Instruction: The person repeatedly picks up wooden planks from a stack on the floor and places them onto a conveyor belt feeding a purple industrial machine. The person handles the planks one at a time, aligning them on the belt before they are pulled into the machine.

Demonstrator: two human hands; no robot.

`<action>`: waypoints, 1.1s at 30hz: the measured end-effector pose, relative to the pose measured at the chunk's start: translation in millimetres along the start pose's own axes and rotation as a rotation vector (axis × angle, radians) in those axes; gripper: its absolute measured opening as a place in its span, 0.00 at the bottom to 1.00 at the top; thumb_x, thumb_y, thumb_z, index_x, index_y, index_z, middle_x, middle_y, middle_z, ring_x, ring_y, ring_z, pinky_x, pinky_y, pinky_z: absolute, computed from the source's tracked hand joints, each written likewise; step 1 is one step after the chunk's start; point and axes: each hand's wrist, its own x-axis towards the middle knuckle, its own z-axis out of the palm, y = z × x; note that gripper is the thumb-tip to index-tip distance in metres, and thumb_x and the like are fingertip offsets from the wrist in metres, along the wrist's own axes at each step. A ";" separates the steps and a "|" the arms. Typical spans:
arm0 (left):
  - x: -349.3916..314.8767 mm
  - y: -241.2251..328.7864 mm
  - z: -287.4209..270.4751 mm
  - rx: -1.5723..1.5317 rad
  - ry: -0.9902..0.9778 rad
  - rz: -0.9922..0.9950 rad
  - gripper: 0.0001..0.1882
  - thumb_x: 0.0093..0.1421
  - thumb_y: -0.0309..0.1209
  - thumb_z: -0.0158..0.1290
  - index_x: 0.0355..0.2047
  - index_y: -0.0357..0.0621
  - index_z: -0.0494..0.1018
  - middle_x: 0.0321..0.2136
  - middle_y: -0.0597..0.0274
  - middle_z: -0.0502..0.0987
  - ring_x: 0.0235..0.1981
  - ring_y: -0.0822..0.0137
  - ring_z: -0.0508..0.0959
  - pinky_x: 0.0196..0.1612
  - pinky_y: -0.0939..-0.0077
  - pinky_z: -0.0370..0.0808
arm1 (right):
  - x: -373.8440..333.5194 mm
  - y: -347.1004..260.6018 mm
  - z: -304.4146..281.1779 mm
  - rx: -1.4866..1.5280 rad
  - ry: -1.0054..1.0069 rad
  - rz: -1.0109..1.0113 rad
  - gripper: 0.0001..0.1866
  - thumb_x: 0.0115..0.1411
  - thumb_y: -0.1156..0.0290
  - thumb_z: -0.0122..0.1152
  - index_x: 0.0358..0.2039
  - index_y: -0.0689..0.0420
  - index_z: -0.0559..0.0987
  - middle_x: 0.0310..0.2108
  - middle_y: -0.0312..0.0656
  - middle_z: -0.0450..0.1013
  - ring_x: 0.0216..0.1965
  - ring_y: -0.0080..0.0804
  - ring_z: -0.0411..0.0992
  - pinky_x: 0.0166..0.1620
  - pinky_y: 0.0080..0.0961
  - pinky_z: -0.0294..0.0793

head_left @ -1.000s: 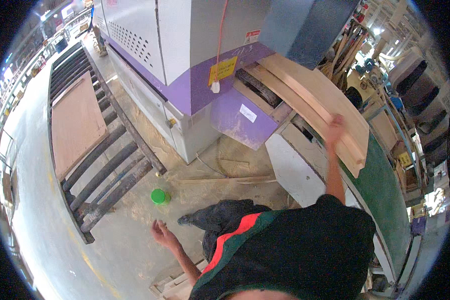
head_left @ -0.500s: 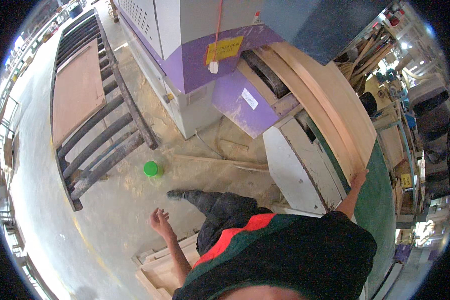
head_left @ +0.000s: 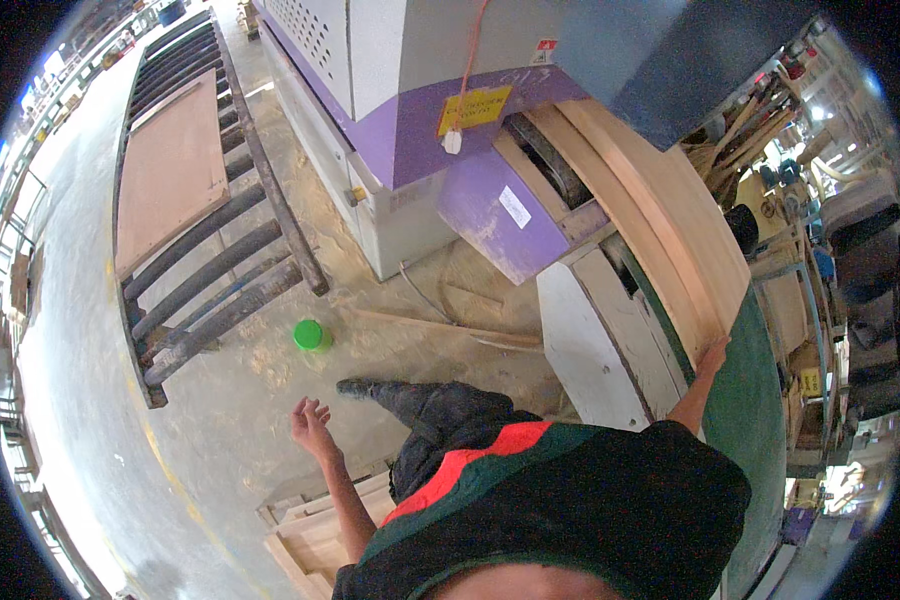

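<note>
Notably, I log the right hand shifted to the near end of the wooden profile on the green counter, suggesting control there, fingers touching, grip indeterminable; left hand empty, half-curled.

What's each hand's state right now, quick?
Left hand: loosely open, holding nothing visible.
Right hand: against the near end of the long wooden piece; can't tell whether it's closed in a grip.

A long, pale wooden workpiece is lying on the green tabletop, right of a rectangular brown wooden panel on dark rollers.
</note>
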 end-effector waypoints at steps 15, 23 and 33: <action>221.4 153.2 80.2 0.069 -0.204 0.394 0.13 0.60 0.33 0.51 0.41 0.36 0.72 0.30 0.61 0.75 0.30 0.73 0.74 0.34 0.79 0.73 | -128.0 -149.1 30.7 -0.592 0.404 -0.401 0.34 0.64 0.45 0.35 0.38 0.67 0.77 0.33 0.55 0.75 0.30 0.52 0.74 0.34 0.45 0.72; 285.7 124.1 33.3 0.286 -0.121 0.420 0.12 0.57 0.33 0.54 0.39 0.39 0.74 0.28 0.58 0.79 0.27 0.73 0.77 0.32 0.77 0.73 | -567.6 -443.0 187.4 0.212 -1.262 -0.669 0.08 0.55 0.69 0.58 0.31 0.59 0.79 0.28 0.42 0.76 0.32 0.32 0.74 0.38 0.28 0.71; 254.4 88.4 -221.1 0.136 0.367 0.027 0.12 0.58 0.32 0.53 0.40 0.38 0.73 0.30 0.58 0.76 0.29 0.71 0.76 0.32 0.78 0.74 | -961.0 -730.7 277.2 0.386 -1.797 -1.379 0.22 0.53 0.55 0.59 0.41 0.60 0.77 0.40 0.53 0.74 0.45 0.49 0.71 0.48 0.39 0.69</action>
